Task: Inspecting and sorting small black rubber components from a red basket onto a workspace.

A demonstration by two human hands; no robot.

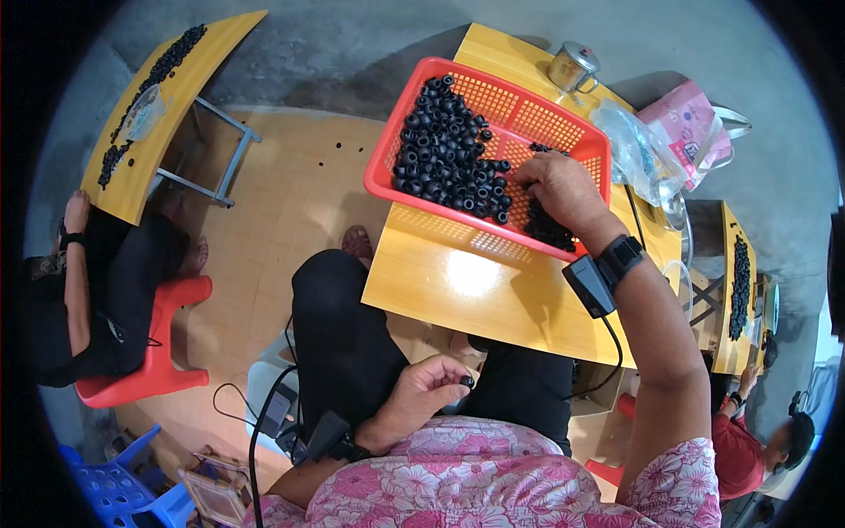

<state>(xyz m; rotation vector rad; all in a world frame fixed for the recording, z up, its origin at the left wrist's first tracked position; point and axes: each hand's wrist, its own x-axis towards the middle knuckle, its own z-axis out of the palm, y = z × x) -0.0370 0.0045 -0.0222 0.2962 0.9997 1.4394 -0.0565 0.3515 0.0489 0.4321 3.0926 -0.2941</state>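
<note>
Over my lap, my left hand (422, 394) pinches a small black ring-like part (466, 381) between thumb and fingertips. My right hand (563, 189) reaches into a red plastic basket (493, 84), with its fingers curled down; what they hold, if anything, is hidden. Left of that hand lies a large heap of round black hollow parts (444, 154). A second pile of smaller black pieces (547, 229) sits under and beside the right hand, partly covered by it. The basket rests on a yellow table (440, 286).
Behind the basket stand a lidded metal-topped cup (574, 67), a clear plastic bag (629, 145) and a pink bag (691, 123). Other people sit at yellow tables (207, 66) on both sides. A red stool (167, 343) and a blue chair (114, 480) are at the left. Cables hang near my arms.
</note>
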